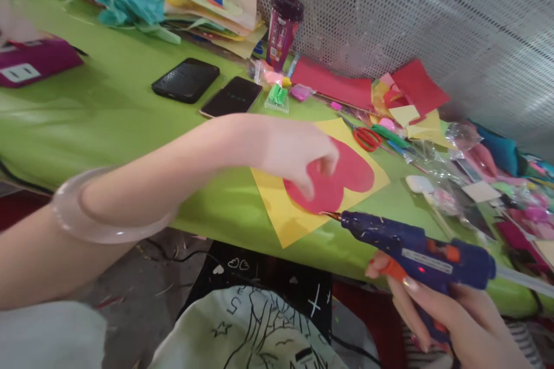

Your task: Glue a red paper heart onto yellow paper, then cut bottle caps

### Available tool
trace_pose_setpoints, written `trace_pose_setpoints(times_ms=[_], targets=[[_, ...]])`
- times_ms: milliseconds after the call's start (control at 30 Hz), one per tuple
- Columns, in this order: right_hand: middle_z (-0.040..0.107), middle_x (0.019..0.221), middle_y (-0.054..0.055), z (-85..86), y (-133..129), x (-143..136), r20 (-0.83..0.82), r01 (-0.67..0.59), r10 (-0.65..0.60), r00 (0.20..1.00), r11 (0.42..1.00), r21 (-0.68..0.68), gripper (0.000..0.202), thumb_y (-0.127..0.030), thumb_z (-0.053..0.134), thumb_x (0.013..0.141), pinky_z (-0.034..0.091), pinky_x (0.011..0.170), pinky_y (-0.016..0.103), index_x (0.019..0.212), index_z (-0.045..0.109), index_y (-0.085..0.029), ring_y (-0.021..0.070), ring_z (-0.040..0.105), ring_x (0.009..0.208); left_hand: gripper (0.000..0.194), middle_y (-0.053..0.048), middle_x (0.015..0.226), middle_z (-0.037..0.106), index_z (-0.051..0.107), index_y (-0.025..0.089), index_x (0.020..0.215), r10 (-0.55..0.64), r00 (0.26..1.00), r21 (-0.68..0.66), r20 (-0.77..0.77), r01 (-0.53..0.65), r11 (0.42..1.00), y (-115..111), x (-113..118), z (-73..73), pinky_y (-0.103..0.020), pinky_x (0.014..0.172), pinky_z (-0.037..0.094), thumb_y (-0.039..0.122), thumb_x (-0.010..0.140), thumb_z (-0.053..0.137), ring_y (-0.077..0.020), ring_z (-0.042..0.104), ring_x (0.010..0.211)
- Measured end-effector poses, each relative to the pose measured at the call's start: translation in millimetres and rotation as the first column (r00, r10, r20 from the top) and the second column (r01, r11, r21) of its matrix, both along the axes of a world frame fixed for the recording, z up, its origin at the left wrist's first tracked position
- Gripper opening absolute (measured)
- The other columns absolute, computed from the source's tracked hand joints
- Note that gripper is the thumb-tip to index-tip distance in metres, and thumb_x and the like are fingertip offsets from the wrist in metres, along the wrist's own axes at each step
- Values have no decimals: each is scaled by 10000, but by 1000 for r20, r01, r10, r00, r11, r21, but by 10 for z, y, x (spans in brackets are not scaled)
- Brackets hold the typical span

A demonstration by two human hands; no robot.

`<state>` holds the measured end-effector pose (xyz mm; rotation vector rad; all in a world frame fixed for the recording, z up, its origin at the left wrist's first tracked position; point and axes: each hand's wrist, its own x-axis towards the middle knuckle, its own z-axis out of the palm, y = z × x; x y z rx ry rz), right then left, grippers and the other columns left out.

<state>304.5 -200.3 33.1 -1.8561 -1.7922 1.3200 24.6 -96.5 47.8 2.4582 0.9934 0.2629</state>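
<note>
My left hand (303, 155) is over a red paper heart (355, 170), its thumb and fingers apart and curved, with nothing between them. The heart lies on a yellow sheet (281, 230) at the front of the green table. My right hand (450, 311) is wrapped round the handle of a dark blue glue gun (389, 230), fingers at its orange trigger. The gun's metal tip is at the heart's lower edge; whether it touches is unclear. A clear glue stick (523, 279) sticks out of its back.
Red-handled scissors (367, 139) lie just behind the yellow sheet. Two black phones (186, 79) are at the back left, near a purple cup (283, 31) with a straw. Craft scraps (480, 155) crowd the right side. A green table edge (242, 236) runs along the front.
</note>
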Motion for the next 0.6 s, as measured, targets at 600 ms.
trace_pose_setpoints(times_ms=[600], targets=[[422,385,-66,-42,38,-132,4,-53,53,999,994,94,410,-532,438,873,490,667,370,943,663,-196,154,384,378,165,5,853,664,646,207,791,-125,992,-18,34,126,992,88,-35,-391,-252,743,385,226,820,485,-149,570,771]])
